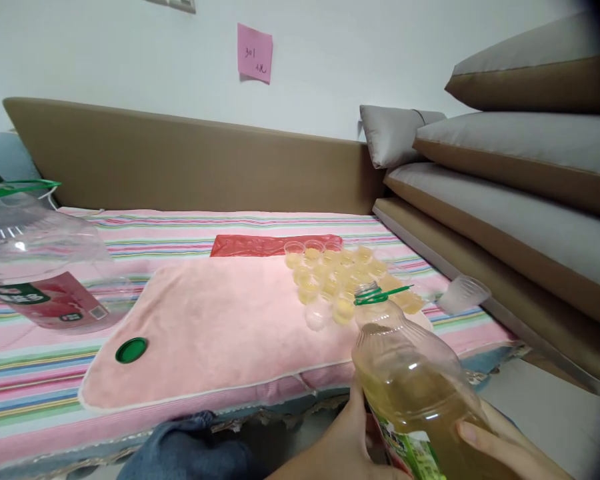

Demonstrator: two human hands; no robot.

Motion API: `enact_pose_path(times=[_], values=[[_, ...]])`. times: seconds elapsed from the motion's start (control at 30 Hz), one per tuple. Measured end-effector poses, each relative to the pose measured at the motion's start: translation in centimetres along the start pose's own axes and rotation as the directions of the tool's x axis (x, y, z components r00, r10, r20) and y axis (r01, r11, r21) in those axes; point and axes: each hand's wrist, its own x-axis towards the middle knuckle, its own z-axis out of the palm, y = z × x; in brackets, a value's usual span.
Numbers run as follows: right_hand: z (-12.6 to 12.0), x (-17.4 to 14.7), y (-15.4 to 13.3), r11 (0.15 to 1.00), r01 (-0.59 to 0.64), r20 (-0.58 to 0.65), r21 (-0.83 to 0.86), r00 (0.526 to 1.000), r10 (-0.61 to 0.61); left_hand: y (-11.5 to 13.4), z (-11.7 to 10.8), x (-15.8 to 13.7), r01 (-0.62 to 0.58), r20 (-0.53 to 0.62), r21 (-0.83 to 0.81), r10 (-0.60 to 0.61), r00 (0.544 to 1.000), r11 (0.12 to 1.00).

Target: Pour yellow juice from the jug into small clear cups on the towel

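A large clear plastic bottle [420, 380] of pale yellow drink tilts toward the cups, its mouth uncapped with a green ring round the neck. My left hand [345, 440] wraps its near left side, and my right hand [500, 437] grips it from the right. Just beyond the neck stand rows of small clear plastic cups [330, 287], most holding yellow liquid. One cup [319, 315] at the front left looks clear inside. The bottle hides part of the nearest cups. A green cap [131, 350] lies on the pink cloth [220, 320] at the left.
A big clear jug [45, 267] with a green handle stands at the left. Behind the cups lies a red plastic bag [250, 245]. A frosted cup stack [464, 295] lies on its side at right, near piled grey-brown cushions [520, 180]. The striped bed edge runs along the front.
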Motion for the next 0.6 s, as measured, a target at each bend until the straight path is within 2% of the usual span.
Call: enact_pose_path(times=[0.1,0.23,0.37,0.6], values=[[0.2,0.1,-1.5,0.998,-0.028,0.108,0.053,0.994,0.022,0.3,0.2,0.0,-0.032,-0.006,-0.031,0.032,0.999,0.999],[0.7,0.4,-3.0,0.999,-0.013,0.093,0.051,0.996,0.008,0.1,0.0,0.0,-0.091,-0.033,0.036,0.092,0.995,0.995],[0.7,0.5,-2.7,0.998,-0.013,0.076,0.068,0.997,0.007,-0.5,-0.1,0.0,-0.109,-0.034,0.005,0.109,0.993,0.994],[0.2,0.8,-1.4,0.998,-0.056,0.149,0.029,0.987,0.051,-0.6,-0.2,-0.2,-0.083,-0.054,0.016,0.084,0.995,0.996]])
